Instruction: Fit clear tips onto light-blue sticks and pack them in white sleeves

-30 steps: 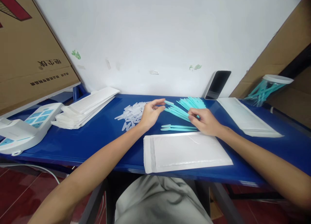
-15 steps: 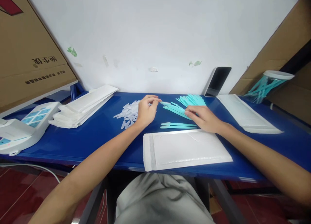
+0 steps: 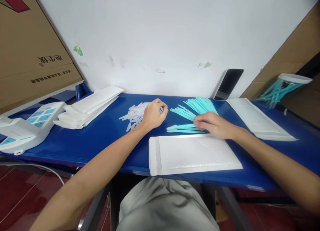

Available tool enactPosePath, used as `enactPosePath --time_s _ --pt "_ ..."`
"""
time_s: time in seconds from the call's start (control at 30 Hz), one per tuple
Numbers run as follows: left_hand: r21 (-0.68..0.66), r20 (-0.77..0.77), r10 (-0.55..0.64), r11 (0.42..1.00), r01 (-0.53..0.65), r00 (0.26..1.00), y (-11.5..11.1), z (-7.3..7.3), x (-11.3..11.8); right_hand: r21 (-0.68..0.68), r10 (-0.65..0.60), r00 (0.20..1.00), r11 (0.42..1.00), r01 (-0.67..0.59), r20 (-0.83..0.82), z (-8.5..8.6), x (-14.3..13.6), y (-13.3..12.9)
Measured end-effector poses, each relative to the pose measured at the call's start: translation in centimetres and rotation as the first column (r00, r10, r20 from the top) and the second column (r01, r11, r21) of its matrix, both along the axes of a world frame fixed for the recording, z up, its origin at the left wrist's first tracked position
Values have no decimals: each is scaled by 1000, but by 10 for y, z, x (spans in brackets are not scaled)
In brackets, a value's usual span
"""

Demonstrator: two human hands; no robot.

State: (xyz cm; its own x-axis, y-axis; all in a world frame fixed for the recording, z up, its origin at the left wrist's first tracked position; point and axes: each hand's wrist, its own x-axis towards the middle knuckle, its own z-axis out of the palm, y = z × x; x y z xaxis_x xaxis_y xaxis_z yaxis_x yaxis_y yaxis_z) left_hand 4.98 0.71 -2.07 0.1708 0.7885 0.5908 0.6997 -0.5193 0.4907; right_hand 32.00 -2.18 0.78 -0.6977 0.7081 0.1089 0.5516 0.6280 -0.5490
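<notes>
My right hand (image 3: 215,124) is closed on the end of a thin teal stick (image 3: 183,126), which it holds low over one or two similar sticks lying just behind a white padded envelope (image 3: 192,155). A pale tip shows at the stick's far left end. Thumb and fingers bent together, my left hand (image 3: 156,113) is at the right edge of a pile of small translucent caps (image 3: 135,113). Whether anything is between its fingertips cannot be made out. Between and behind the hands, a fan of teal sticks (image 3: 200,104) is spread on the blue table (image 3: 100,144).
A stack of white envelopes (image 3: 87,105) lies at the left beside a white power strip (image 3: 42,124). At the right are another white envelope (image 3: 262,119), a clear jar of teal sticks (image 3: 281,90) and a phone (image 3: 228,84) leaning on the wall. A cardboard box (image 3: 30,57) stands at left.
My right hand has drawn the teal stick away from my left fingertips and lowered it toward the sticks behind the envelope. My left hand has curled in closer to the caps.
</notes>
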Motion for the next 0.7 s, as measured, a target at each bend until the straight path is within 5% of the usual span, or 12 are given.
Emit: enactPosePath --time_s 0.27,0.7 --pt "22 -214 24 1000 -20 977 6 -4 -6 323 -91 981 946 32 169 0 1 1" --pt "-72 -510 -13 997 -27 860 8 1 -11 489 -220 933 870 56 283 -29 5 18"
